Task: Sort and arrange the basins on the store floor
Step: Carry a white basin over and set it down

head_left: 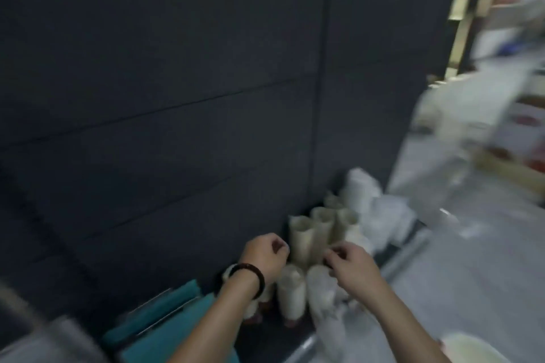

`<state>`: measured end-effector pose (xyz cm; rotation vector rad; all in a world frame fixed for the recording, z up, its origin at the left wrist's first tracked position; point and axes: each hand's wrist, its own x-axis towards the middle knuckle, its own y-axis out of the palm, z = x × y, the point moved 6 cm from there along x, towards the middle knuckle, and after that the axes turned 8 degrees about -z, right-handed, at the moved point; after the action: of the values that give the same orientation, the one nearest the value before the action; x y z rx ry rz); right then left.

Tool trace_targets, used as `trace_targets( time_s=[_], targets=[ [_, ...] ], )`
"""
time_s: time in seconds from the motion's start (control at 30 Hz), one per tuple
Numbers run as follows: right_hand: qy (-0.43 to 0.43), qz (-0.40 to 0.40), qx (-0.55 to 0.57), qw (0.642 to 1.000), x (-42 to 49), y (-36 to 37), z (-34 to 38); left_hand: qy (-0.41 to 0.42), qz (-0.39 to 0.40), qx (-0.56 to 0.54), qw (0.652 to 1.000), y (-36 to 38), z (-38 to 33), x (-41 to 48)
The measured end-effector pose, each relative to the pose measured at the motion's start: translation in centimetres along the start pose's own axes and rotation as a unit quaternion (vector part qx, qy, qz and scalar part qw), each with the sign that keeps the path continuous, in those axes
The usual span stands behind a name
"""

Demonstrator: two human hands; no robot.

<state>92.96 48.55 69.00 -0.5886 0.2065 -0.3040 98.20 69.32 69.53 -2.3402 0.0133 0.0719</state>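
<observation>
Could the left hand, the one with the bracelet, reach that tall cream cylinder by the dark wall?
Probably yes: the left hand hovers right beside the tall cream cylinder, and despite the blur nothing seems to lie between them.

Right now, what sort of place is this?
Likely a shop floor or stockroom, though the frame is blurred: tall cream stacks stand against a dark panelled wall, white plastic-wrapped bundles sit beside them, and cartons with red print stand at right.
</observation>
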Motion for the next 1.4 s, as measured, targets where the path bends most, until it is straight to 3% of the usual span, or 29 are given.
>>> trace_targets(
  time_s=[0.17,0.3,0.5,0.67,0.87,1.23,1.4],
  targets=[
    [0.137,-0.130,0.059,0.980,-1.0,-8.1,-8.4,0.103,0.127,-0.001,0.987,9.5,-7.2,2.2],
    [0.237,-0.216,0.077,0.944,-5.4,-14.1,-15.7,0.143,0.255,-0.002,0.956,18.9,-11.6,-0.2],
    [0.340,-0.284,0.075,0.894,-10.7,-21.3,-26.5,0.231,0.337,0.049,0.911,29.9,-19.5,-6.1],
    [0.370,-0.283,0.050,0.884,-12.3,-26.3,-33.4,0.288,0.369,0.126,0.875,38.6,-23.7,-10.1],
    [0.423,-0.252,0.010,0.870,-12.2,-30.2,-40.7,0.287,0.414,0.183,0.844,47.2,-26.0,-10.3],
    [0.521,-0.207,0.031,0.827,0.6,-33.8,-53.1,0.237,0.486,0.206,0.816,66.4,-32.1,0.8],
    [0.560,-0.188,0.050,0.805,6.7,-34.6,-61.4,0.197,0.510,0.242,0.802,78.1,-31.4,5.6]
  ],
)
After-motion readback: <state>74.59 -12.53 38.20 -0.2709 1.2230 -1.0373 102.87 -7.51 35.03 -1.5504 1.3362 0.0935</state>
